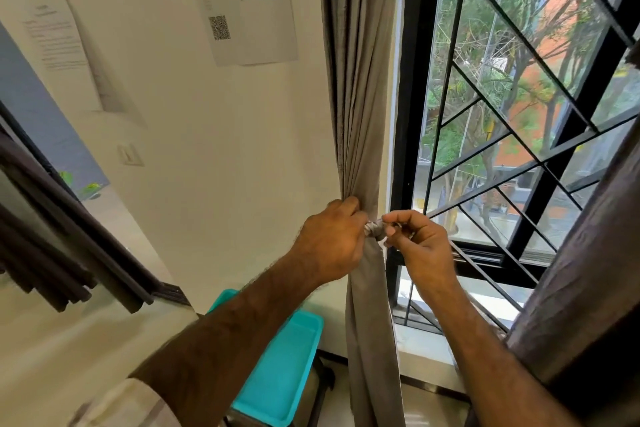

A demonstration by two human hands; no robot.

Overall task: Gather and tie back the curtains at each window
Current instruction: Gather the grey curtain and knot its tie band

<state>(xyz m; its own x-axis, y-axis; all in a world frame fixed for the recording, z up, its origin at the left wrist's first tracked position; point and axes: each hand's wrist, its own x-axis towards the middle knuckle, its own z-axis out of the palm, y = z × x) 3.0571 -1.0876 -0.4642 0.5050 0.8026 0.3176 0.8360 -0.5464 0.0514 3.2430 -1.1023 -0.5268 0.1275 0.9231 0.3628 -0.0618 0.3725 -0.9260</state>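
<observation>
Fastening the tie-back is the step in hand. Head view: the grey curtain (360, 80) hangs in tight pleats down the centre of the frame, between the cream wall (225, 149) and the black window frame (408, 114), and is cinched to a narrow waist at centre frame. The left hand (329, 239) clasps the gathered folds from the wall side, its fingers (346, 206) curled round the bundle. The right hand (422, 243), on the window side, pinches the patterned tie-back band (374, 229) where it wraps the waist; thumb and forefinger are closed on its end. What fastener the band carries is hidden by the fingers.

Judged from this, gathering is complete and binding nearly so. The next move calls for drawing the band snug and securing its end while the left hand keeps the pleats compressed.

A darker brown curtain (588, 270) at the right edge of the frame hangs loose. A turquoise bin lid (284, 374) lies at lower centre.
</observation>
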